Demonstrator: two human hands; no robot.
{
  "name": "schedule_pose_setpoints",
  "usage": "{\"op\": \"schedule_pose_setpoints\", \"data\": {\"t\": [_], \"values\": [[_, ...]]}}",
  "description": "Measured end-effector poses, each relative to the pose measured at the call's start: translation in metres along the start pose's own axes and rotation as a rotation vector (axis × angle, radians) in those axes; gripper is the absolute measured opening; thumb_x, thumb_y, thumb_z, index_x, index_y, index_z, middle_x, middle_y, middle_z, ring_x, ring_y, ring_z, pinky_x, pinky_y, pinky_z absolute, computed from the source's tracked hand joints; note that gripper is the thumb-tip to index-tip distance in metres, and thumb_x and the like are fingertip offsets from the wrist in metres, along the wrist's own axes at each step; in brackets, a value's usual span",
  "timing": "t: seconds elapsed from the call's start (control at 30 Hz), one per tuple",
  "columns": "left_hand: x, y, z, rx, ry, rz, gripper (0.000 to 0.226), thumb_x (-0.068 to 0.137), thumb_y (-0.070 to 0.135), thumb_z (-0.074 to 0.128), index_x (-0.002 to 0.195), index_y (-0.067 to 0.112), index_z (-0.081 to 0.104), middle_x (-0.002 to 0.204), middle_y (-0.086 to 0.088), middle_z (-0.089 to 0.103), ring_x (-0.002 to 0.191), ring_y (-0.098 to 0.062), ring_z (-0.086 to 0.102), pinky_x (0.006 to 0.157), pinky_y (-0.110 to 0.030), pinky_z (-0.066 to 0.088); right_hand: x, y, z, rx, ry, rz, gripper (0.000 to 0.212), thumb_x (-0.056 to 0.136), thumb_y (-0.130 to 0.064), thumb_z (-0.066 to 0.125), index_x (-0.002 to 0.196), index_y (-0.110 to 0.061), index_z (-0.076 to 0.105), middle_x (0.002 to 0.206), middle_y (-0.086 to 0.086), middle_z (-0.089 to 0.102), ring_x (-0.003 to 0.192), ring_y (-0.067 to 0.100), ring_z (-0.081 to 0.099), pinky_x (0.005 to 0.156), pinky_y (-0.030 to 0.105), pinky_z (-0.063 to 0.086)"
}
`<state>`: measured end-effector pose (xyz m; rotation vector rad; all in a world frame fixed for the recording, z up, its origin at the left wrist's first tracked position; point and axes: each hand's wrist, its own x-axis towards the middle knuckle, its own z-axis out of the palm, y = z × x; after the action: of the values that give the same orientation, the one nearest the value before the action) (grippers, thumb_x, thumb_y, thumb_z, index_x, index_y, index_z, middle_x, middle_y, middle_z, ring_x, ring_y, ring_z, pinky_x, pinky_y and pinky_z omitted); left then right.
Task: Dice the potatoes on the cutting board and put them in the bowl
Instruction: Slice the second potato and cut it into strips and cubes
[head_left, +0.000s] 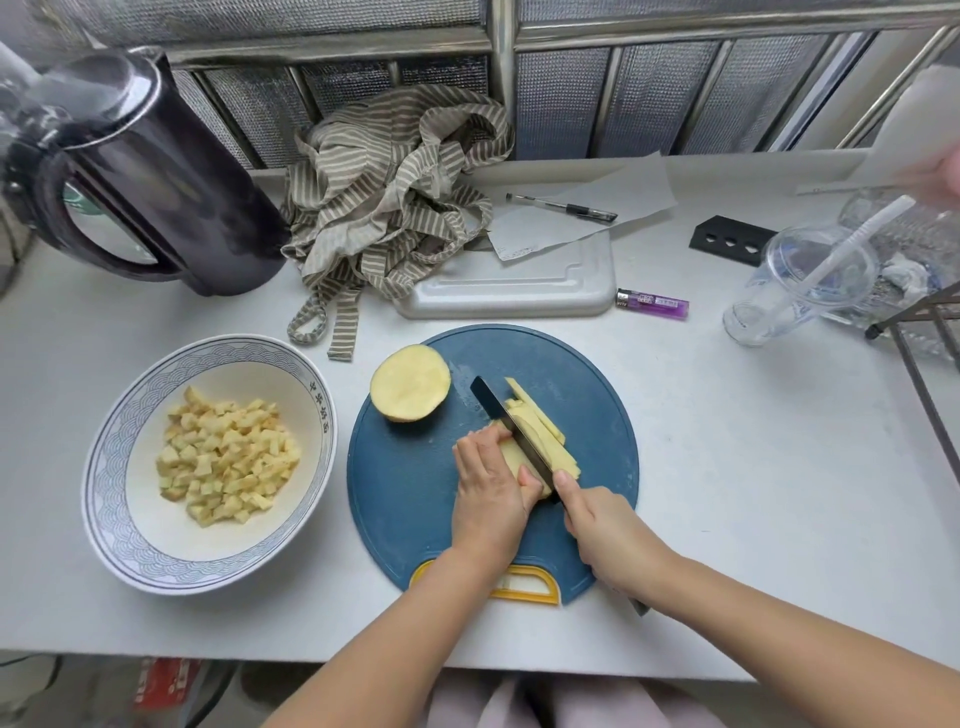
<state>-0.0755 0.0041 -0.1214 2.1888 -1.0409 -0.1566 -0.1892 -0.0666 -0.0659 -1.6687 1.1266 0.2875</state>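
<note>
A round blue cutting board (415, 483) lies in front of me. On it a potato half (409, 382) sits cut face up at the upper left. A stack of potato slices (540, 426) lies mid-board, partly cut into strips. My left hand (488, 488) holds the near end of the stack with curled fingers. My right hand (608, 530) grips the handle of a black knife (511, 426), whose blade rests across the slices. To the left stands a white bowl with a blue-patterned rim (104, 467), holding several potato dice (228, 457).
A dark kettle (156, 171) stands at the back left, beside a striped apron (395, 187). Behind the board lie a white tray (519, 291), paper with a pen (561, 207), and a purple lighter (653, 304). At the right are a clear plastic cup (800, 286) and a wire rack (919, 353).
</note>
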Motion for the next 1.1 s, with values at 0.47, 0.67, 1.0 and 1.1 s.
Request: {"op": "schedule_pose_setpoints", "data": {"t": [0.47, 0.67, 1.0, 1.1], "values": [[0.000, 0.006, -0.009, -0.115, -0.004, -0.047, 0.045, 0.079, 0.027, 0.045, 0.116, 0.003, 0.048, 0.113, -0.010, 0.042, 0.108, -0.022, 0.040, 0.098, -0.024, 0.032, -0.020, 0.001, -0.012, 0.377, -0.042, 0.043, 0.054, 0.098, -0.059, 0.033, 0.065, -0.017, 0.032, 0.047, -0.004, 0.022, 0.040, 0.014, 0.018, 0.043, 0.023, 0.019], [0.000, 0.009, -0.014, -0.151, -0.031, -0.061, 0.047, 0.085, 0.036, 0.039, 0.119, 0.005, 0.048, 0.115, 0.000, 0.034, 0.113, -0.018, 0.037, 0.101, -0.017, 0.024, -0.037, 0.000, -0.023, 0.319, -0.008, -0.022, 0.054, 0.098, -0.058, 0.032, 0.067, -0.014, 0.032, 0.049, -0.002, 0.024, 0.041, 0.015, 0.021, 0.042, 0.023, 0.022], [-0.003, 0.010, -0.014, -0.125, 0.020, -0.115, 0.049, 0.082, 0.035, 0.042, 0.117, 0.001, 0.051, 0.113, -0.012, 0.045, 0.109, -0.018, 0.039, 0.096, -0.023, 0.031, -0.043, 0.001, -0.015, 0.238, -0.052, -0.047, 0.057, 0.098, -0.060, 0.029, 0.068, -0.012, 0.037, 0.052, 0.003, 0.029, 0.040, 0.014, 0.025, 0.040, 0.023, 0.029], [-0.002, 0.010, -0.014, -0.122, 0.013, -0.107, 0.050, 0.081, 0.036, 0.044, 0.115, -0.001, 0.051, 0.110, -0.013, 0.045, 0.105, -0.016, 0.038, 0.093, -0.018, 0.027, -0.042, 0.001, -0.012, 0.195, -0.044, -0.049, 0.056, 0.099, -0.058, 0.027, 0.064, -0.015, 0.035, 0.049, -0.001, 0.031, 0.039, 0.011, 0.027, 0.042, 0.022, 0.029]]}}
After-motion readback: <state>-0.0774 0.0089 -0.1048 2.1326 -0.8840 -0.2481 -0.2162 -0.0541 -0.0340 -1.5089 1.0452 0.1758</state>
